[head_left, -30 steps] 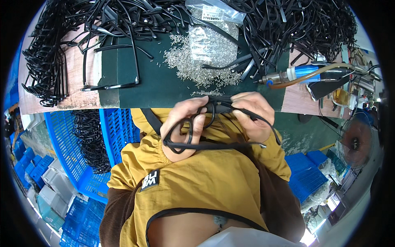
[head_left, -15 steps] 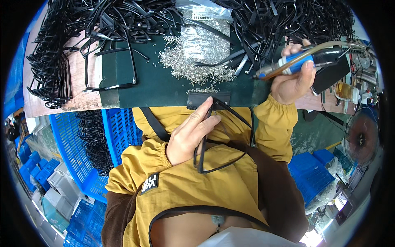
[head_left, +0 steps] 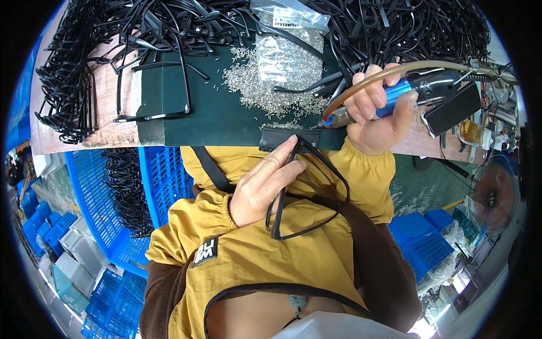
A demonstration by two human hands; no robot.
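My left hand [head_left: 261, 189] holds a black eyeglass frame [head_left: 309, 230] at the table's front edge, its fingers closed on one side piece. Its index fingertip presses near a small black block [head_left: 273, 137] fixed at the edge, and the rest of the frame hangs over my lap. My right hand [head_left: 372, 127] is wrapped round a blue and black power screwdriver [head_left: 398, 93] with a brown hose. The screwdriver's tip points left, just above and right of the block, apart from the frame. Small silver screws [head_left: 262, 101] lie heaped behind the block.
A clear plastic bag [head_left: 289, 59] of screws lies on the green mat [head_left: 209, 127]. Heaps of black eyeglass temples [head_left: 406, 34] cover the back. Stacked frames [head_left: 68, 101] stand at left, with one frame [head_left: 188, 85] beside them. Blue baskets [head_left: 107, 214] and a fan [head_left: 492, 198] flank me.
My right hand has brought the screwdriver left and slightly down, closer to the block. My left hand and the eyeglass frame have hardly moved.
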